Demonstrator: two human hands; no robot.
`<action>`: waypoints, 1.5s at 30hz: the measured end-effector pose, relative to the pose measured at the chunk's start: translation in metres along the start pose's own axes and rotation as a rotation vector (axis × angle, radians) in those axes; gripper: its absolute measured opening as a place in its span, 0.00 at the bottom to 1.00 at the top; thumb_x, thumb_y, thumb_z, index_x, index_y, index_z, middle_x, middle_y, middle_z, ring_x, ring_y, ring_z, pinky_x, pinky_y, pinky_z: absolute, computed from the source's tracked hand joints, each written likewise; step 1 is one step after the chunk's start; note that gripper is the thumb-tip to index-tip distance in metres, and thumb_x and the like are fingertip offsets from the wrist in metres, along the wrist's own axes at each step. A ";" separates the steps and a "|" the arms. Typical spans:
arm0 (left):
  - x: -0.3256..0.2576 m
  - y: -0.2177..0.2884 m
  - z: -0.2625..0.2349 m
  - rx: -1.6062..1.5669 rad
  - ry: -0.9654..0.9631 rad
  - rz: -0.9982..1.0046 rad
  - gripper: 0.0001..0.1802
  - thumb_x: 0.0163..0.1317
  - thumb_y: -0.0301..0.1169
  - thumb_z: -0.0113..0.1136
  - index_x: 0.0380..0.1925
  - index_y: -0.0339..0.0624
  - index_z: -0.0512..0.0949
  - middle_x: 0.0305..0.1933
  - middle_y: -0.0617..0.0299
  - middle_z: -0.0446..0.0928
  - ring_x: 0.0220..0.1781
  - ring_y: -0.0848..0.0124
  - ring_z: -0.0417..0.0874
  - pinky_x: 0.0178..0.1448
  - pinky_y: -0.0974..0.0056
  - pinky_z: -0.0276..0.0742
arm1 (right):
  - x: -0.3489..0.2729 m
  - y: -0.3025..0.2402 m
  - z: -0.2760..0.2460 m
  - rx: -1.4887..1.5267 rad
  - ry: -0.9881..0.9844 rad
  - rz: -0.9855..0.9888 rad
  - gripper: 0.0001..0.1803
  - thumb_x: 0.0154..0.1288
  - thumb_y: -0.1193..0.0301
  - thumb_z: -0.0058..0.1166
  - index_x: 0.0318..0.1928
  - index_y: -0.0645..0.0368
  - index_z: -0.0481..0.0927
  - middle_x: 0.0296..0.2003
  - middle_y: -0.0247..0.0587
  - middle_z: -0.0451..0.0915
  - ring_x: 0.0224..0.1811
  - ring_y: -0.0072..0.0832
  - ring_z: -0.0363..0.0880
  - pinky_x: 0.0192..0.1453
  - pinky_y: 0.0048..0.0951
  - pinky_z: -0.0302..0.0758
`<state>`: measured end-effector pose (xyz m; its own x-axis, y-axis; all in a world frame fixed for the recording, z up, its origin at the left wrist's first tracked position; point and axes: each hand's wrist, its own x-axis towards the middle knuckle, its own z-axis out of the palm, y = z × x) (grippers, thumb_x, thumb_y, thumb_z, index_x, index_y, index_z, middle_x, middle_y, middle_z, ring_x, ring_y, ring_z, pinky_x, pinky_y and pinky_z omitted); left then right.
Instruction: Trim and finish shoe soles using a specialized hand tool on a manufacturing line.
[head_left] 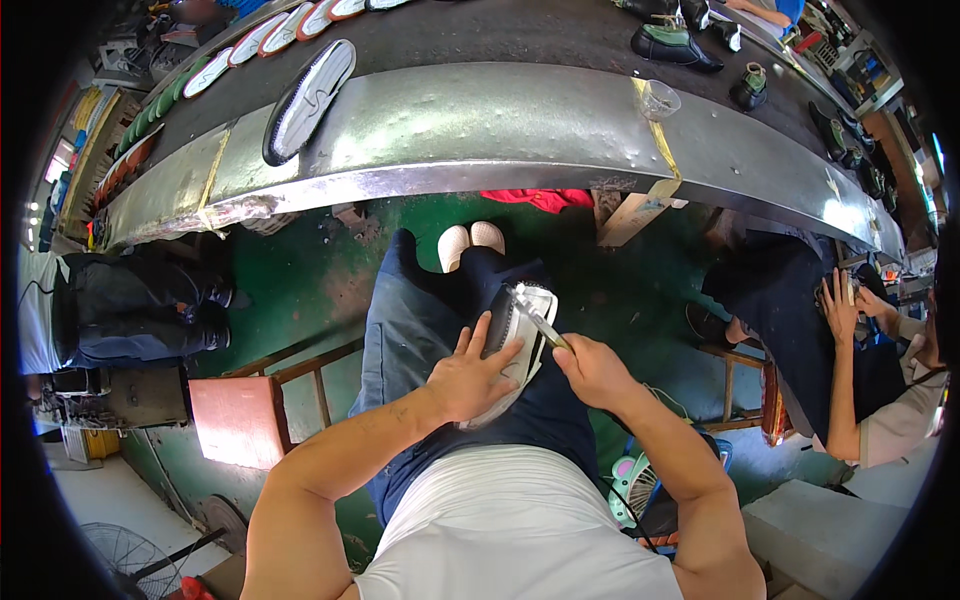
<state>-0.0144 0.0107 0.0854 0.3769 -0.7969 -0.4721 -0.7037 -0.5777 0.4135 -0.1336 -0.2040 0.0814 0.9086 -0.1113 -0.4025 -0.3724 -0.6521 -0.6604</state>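
Observation:
On my lap lies a shoe point(527, 350), dark upper turned down and white underside up, with a loose-looking pale edge along its right side. My left hand point(470, 377) holds it from the left, fingers spread along its dark side and thumb across the white face. My right hand point(597, 372) is closed round a slim hand tool point(541, 322) with a shiny metal end that meets the toe part of the shoe. Blur and glare hide the tool's exact kind. Another dark shoe with a white underside point(311, 102) rests on the bench's metal edge.
Ahead runs a long bench with a metal edge point(430, 115); a clear cup point(660, 99) stands on it. Several shoes line its far left, dark ones point(672, 46) its right. A co-worker point(850, 350) sits at right, another person point(130, 310) at left. A stool point(238, 420) and small fan point(634, 488) are near.

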 end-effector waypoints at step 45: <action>-0.021 -0.026 0.018 -0.535 0.601 -0.159 0.12 0.69 0.33 0.59 0.39 0.35 0.85 0.25 0.48 0.82 0.24 0.58 0.84 0.33 0.57 0.77 | -0.050 -0.011 0.017 0.233 -0.169 -0.145 0.21 0.70 0.68 0.54 0.60 0.64 0.74 0.47 0.57 0.82 0.49 0.49 0.82 0.55 0.39 0.77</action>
<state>-0.0150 0.0459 0.0701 0.8134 -0.5690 -0.1213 -0.2893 -0.5766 0.7641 -0.1780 -0.1784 0.0972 0.9184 0.1087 -0.3805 -0.2928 -0.4603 -0.8381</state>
